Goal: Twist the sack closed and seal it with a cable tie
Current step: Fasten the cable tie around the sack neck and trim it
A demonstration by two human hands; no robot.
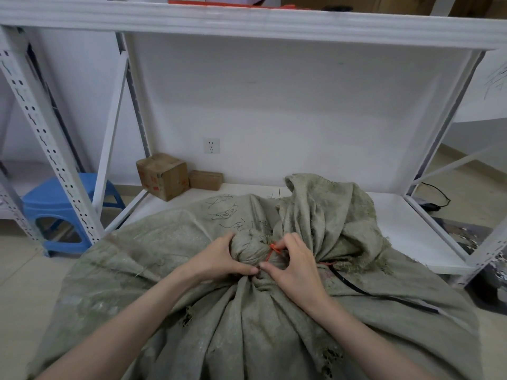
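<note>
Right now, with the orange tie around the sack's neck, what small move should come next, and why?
Probably pull the cable tie snug with the right hand, which pinches it, while the left hand grips the twisted neck of the sack. The tie already loops the neck, but I cannot tell whether it is tight.

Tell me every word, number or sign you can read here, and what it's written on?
Nothing here can be read for certain.
Sack: dark handwritten scrawl near the tied neck, not legible.
Bigger cardboard box: red printed marks low on its front, too blurred to read.
Wall socket: only its slots show, no text visible.
</note>
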